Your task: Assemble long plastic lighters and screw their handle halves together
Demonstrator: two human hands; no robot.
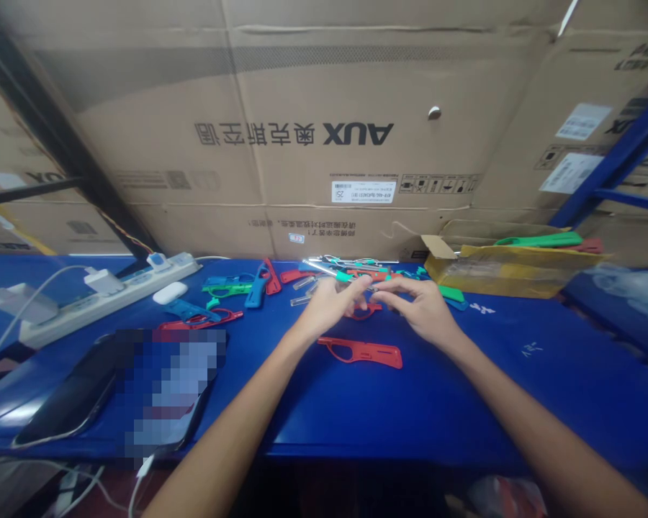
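My left hand (338,298) is closed round a thin metal tube with a green plastic piece (344,276), tilted up to the left. Close beside it, my right hand (418,302) is pinched at the tube's near end, on something small that I cannot make out. Just below the hands lies a red plastic shell half (375,352) shaped like a lighter handle with a finger loop. Another red shell (366,311) is partly hidden under the fingers. Behind the hands are more metal tubes and green bits, and clear small tanks (302,298) lie to the left.
Blue, green and red shells (256,284) lie left on the blue table (437,403). A white power strip (113,298), an earphone case (170,291) and two phone-like devices (68,396) stand further left. A cardboard box (513,270) with shells is at back right, before a cardboard wall.
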